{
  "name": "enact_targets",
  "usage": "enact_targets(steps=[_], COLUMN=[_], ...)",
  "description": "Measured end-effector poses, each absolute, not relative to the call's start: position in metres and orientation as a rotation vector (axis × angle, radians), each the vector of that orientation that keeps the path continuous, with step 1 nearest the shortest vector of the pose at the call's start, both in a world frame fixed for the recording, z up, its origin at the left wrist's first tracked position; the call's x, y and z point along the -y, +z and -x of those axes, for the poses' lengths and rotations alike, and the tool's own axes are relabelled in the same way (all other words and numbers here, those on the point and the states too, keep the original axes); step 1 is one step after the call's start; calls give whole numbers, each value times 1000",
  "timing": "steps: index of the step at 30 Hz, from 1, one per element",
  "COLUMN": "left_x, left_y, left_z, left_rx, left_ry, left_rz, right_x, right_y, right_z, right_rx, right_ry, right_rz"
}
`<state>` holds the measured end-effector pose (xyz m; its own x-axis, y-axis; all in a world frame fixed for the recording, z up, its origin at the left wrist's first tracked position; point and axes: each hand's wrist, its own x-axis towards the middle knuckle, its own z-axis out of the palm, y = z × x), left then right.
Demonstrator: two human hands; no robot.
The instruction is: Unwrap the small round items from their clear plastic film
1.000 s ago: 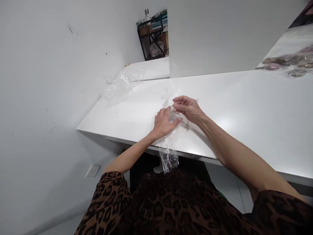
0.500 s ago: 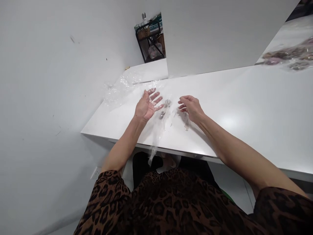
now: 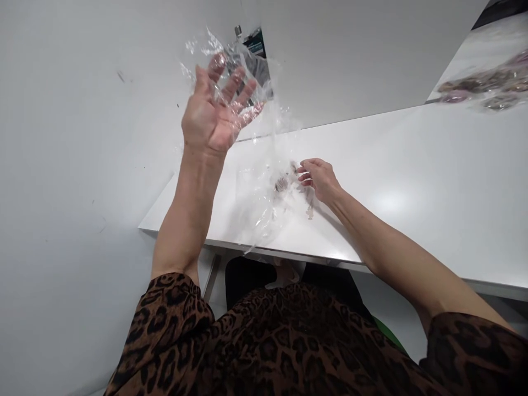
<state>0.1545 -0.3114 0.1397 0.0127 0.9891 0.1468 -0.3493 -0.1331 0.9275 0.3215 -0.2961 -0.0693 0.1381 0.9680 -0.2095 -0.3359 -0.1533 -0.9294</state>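
Note:
My left hand [image 3: 220, 107] is raised above the back edge of the table, its fingers spread. Thin clear plastic film [image 3: 264, 212] drapes over those fingers and hangs down to the tabletop. Under or inside the film, a small brownish item [image 3: 281, 184] shows, blurred. Low over the table, my right hand [image 3: 319, 179] has loosely curled fingers with gaps between them. Just left of its fingertips is another small dark item [image 3: 293, 166]. Below the hand lies a thin brownish piece [image 3: 309, 208]; what it is cannot be made out.
The white table [image 3: 391, 220] runs to the right, with a pale upright panel [image 3: 350, 60] behind it. Wrapped brown and pink items [image 3: 490, 88] lie in clear plastic at the far right. A wall [image 3: 74, 165] stands close on the left.
My left hand has risen and moved left, lifting the clear film, which now spreads upward in front of the shelf. The right hand has barely moved.

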Motion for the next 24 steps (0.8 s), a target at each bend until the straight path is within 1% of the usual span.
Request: enact_targets(steps=[5,8,11,15,17,20,24], left_x=[321,322,321,320,320,322,322], left_y=[174,185,189,185,182,181,189], left_z=[-166,-172,-180,-188,-188,-182,-168], left_rx=[-666,-683,-750,-782,-777,-783,-768], left_ry=[1447,1455,1457,1423,1420,1439,1494], left_rz=[-1142,-1205,-1199,-1177,-1181,-1182,-1194], right_x=[294,292,293,300,304,303,290], right_y=[-69,-69,-69,-69,-69,-72,-85], right_z=[-323,-323,-324,-322,-320,-316,-316], right_rx=[733,719,770,989,1059,962,649], right_ry=[1339,1335,1310,1228,1237,1330,1475], right_rz=[1151,1161,1095,898,864,923,1025])
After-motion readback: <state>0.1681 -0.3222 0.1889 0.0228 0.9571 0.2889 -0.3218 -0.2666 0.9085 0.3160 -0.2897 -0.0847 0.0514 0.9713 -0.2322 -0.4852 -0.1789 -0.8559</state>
